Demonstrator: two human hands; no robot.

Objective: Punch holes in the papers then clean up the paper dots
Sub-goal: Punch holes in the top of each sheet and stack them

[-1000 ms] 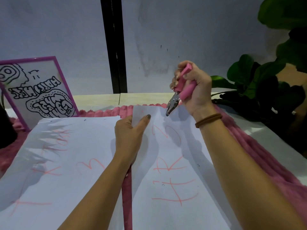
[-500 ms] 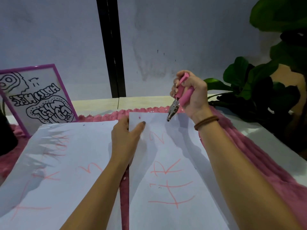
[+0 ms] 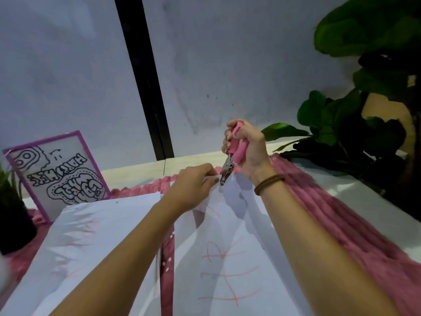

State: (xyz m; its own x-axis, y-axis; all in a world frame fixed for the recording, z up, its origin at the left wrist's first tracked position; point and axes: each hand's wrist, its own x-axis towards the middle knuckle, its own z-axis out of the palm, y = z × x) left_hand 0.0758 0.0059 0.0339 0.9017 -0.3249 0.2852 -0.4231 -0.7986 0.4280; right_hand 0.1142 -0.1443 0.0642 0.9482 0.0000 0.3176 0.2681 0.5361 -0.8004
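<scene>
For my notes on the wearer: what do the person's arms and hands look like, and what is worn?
Both forearms are bare; no sleeves show. A brown band circles the wrist of the right hand, whose fingernails look dark. The left hand shows no ring or band.

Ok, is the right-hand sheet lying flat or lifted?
Lifted at its far edge. The left hand pinches the right sheet up to the hole punch held by the right hand, and the paper buckles below.

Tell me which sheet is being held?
The right sheet: the left hand pinches its top edge at the pink punch in the right hand. The left sheet lies flat.
</scene>
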